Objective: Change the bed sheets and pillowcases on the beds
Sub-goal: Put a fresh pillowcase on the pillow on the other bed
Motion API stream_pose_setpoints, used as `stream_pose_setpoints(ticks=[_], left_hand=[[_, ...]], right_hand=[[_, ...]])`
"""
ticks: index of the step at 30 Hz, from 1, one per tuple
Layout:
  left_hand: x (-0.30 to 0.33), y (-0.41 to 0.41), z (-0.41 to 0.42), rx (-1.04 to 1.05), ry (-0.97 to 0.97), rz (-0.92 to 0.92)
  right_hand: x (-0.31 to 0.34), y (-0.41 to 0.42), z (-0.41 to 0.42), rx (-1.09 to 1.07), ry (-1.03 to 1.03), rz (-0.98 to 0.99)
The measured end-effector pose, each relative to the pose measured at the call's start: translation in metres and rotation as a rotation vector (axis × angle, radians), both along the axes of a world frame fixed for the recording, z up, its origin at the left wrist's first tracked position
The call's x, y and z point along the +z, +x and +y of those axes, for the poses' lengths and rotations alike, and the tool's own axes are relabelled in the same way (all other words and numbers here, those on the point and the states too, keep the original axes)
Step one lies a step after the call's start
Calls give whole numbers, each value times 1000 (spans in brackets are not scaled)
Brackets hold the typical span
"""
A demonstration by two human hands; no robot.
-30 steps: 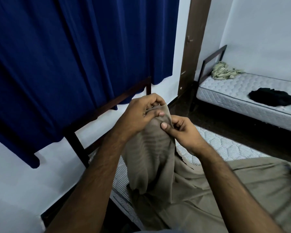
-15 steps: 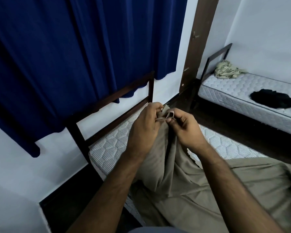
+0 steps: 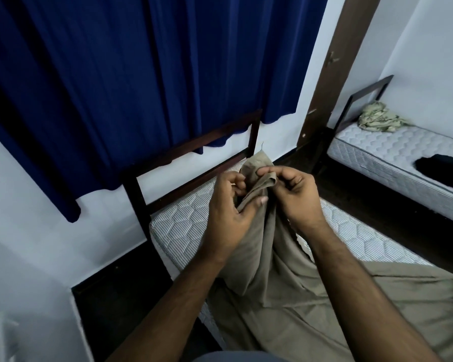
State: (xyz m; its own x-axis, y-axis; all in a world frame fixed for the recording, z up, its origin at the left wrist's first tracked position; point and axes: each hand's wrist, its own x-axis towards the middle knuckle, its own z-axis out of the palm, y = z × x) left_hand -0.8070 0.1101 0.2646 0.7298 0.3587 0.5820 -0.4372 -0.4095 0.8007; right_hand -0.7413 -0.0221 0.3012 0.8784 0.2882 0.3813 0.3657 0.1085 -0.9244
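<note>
While the view is tilting lower than a second ago, bringing more of the near mattress (image 3: 183, 231) into sight, the two hands are coming closer together on the gathered corner of the tan bed sheet (image 3: 285, 270), which is now poking up above the knuckles as a small peak where before it was hidden under the left palm. Item, left hand (image 3: 229, 205): hovering over the head end of the bed, fingers curling round the bunched cloth, thumb pressing across the fold. Item, right hand (image 3: 290, 192): meeting it from the other side, fingers (image 3: 266, 171) pinching the hemmed edge and rolling it open. Judged from this, the person is hunting out the sheet's corner, ready for fitting over the mattress corner beside the dark headboard (image 3: 194, 150); the spreading itself is not yet begun. Item, remainder of sheet: trailing down from both hands and lying rumpled across the near bed. Item, far bed (image 3: 377, 152): bare, carrying a crumpled pale cloth (image 3: 377, 121) and a black garment (image 3: 439, 168), well apart.
</note>
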Motion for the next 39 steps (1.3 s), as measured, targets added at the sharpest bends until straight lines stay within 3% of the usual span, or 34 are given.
stream_pose_setpoints(ticks=[3,6,14,19,21,24,27,31,35,39], left_hand=[[-14,-5,-4,-38,149,225],[-17,-8,-2,-221,182,463],[-9,-20,-9,-293,224,532],[-3,-26,-23,-301,894,732],[-2,-29,-28,-314,1026,722],[-1,-28,-24,-277,968,681],[-6,-20,-18,-313,977,517],[-7,-11,-14,-366,1151,334],[0,-18,-23,-395,1318,376],[-6,-21,-41,-360,1454,536]], right_hand=[[1,2,7,-27,69,74],[1,11,13,-76,98,109],[15,38,22,-81,324,352],[27,59,28,-37,403,433],[32,68,28,-34,434,439],[39,80,29,-26,479,479],[40,93,32,-27,507,513],[39,103,42,-49,488,542],[39,111,49,-90,446,574],[47,115,49,-64,456,552]])
